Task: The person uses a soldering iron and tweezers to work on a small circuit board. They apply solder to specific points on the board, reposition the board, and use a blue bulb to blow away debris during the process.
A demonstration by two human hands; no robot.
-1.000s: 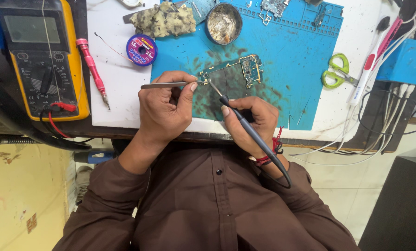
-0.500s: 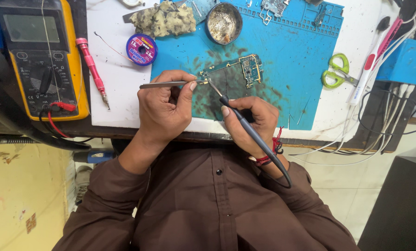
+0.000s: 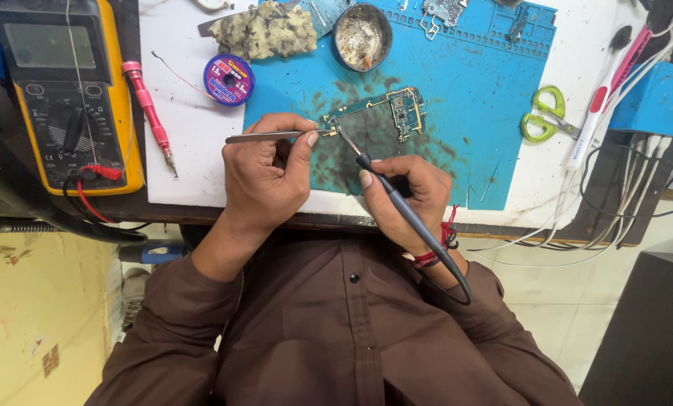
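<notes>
The person wears a dark brown buttoned shirt with long sleeves bunched at the forearms. A red thread band circles the right wrist. Both hands bare.

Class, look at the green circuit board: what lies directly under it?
The circuit board rests on a blue work mat, dark-stained around it. The mat directly beneath the board is covered, so its state cannot be seen.

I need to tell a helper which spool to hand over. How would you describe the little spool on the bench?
Start at the big yellow multimeter on the white bench top. Right of it lies a red screwdriver, then the small round purple spool, beside the blue mat. It is the only purple, disc-shaped thing there.
</notes>
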